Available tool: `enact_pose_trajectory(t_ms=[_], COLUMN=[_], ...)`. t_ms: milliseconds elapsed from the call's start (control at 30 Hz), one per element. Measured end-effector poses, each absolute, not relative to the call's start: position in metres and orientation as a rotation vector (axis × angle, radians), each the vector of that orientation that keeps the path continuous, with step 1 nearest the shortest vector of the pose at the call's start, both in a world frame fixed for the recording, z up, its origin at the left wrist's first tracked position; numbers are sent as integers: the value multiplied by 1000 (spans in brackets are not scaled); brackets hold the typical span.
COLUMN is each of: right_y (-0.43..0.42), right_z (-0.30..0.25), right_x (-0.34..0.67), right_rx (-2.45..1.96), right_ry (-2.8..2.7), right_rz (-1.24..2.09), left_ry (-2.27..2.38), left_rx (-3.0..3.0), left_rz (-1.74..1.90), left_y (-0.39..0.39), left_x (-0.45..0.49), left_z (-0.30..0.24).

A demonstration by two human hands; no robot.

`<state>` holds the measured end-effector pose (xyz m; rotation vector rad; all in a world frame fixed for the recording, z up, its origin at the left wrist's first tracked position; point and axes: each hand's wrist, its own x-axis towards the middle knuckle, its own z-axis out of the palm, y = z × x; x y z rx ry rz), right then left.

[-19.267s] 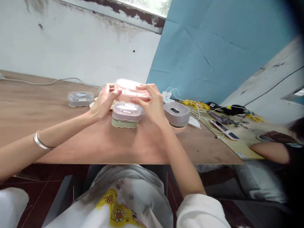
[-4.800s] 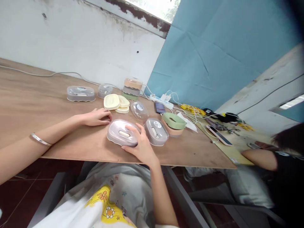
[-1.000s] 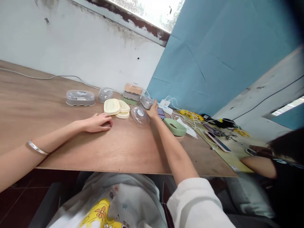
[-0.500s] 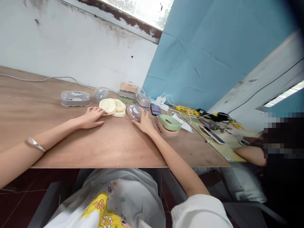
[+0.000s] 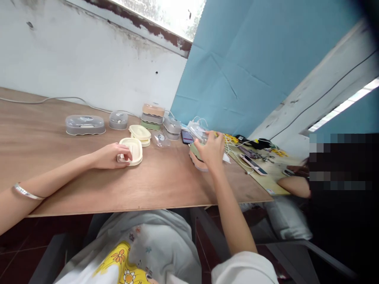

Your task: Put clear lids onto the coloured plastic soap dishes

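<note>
Left hand [image 5: 113, 156] holds one cream tray [image 5: 135, 152] (of three)

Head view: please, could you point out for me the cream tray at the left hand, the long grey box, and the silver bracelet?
Cream tray [image 5: 136, 151]: head view, on its upper face.
Long grey box [image 5: 85, 129]: head view, on its front side.
Silver bracelet [image 5: 27, 192]: head view, on its band.

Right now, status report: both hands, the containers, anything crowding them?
Left hand gripping cream dish. Right hand holding clear lid at green container, contact unclear. Green container stacked on peach container. Dark phone close beside that stack.
</note>
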<state>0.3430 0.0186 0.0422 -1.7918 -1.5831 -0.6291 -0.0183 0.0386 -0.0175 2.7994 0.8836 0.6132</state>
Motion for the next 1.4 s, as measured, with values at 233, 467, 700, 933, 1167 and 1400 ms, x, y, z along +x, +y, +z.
enact_pose_trajectory(t_ms=[233, 467, 700, 933, 1167, 1400], right_y=[15, 22, 21, -3, 1, 6], right_z=[21, 3, 3, 17, -8, -13], right_x=[375, 380, 381, 321, 233, 217], right_rx=[-2182, -2054, -1760, -1138, -461, -389], right_ry=[-1722, -1667, -1484, -1855, -2297, -2487], right_rz=[-535, -468, -528, -229, 326, 548], left_ry=[1046, 1573, 948, 636, 965, 1018], left_rx=[2812, 2409, 2246, 2043, 1462, 1364], left_rz=[822, 592, 555, 564, 843, 854], left_y=[40, 48, 32, 31, 54, 62], left_x=[-19, -28, -18, -6, -34, -44], left_z=[-17, -20, -11, -17, -13, -13])
